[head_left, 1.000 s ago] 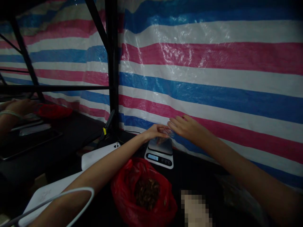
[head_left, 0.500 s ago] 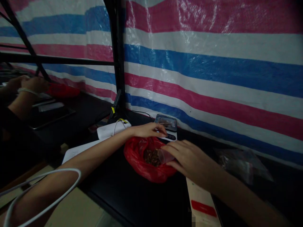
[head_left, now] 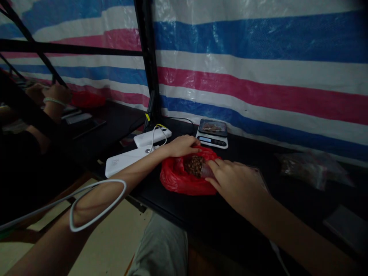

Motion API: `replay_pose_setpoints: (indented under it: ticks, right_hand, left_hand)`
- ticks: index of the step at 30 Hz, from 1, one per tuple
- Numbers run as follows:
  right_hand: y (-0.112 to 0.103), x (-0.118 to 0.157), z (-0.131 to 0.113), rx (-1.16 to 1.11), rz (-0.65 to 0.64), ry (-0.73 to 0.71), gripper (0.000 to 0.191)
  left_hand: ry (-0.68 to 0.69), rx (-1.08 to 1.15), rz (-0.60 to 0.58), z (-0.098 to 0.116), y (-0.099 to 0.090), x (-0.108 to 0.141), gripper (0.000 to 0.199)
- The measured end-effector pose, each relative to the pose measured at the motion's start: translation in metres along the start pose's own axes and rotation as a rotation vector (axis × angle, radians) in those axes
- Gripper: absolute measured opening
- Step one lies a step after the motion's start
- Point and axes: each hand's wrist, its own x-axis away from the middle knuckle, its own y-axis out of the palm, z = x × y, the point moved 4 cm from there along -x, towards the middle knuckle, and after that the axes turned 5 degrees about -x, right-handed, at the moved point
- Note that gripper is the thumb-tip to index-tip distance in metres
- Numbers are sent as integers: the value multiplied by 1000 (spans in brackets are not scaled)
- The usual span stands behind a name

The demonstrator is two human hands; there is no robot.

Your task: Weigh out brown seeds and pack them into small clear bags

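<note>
Brown bits (head_left: 193, 165) in red bag (head_left: 178, 182) on tabletop (head_left: 201, 214), prob. scoop step: R hand (head_left: 234, 178) has grip on clear cup (head_left: 205, 171) at bag mouth, next wants lvl lift over rim, thumb low, fingers over; L hand (head_left: 184, 145) palm-down at far rim nr scale (head_left: 212, 141), can't tell if pinching.

The bag (head_left: 179, 180) is red, its pieces (head_left: 194, 165) brown, 2 devices (head_left: 123, 160) (head_left: 148, 138) white, the sheeting (head_left: 258, 74) striped blue, pink and white.

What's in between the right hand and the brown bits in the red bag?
The head view shows a see-through cup between the right hand and the brown bits.
</note>
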Motion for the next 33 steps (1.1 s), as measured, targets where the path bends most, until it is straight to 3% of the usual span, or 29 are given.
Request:
replay_pose_setpoints:
  ticks: [5,10,14,19,26,33]
  right_hand:
    - [0,9,-1,16,-51,49,22]
    - [0,7,-2,-34,-85,65,14]
    - [0,3,-2,-106,-66,85,16]
    - [1,-1,2,-79,-119,179,25]
    - [-9,-2,0,-30,-140,182,15]
    - [13,-13,12,-64,-47,242,17]
  left_hand:
    - [-27,-1,-32,14,-9,9,33]
    - [-163,-35,-202,9,-2,18,61]
    - [-128,-24,-262,10,5,24,49]
    - [-167,5,-183,21,3,24,32]
    - [-153,93,-71,20,9,15,24]
    - [-209,401,260,11,7,11,19]
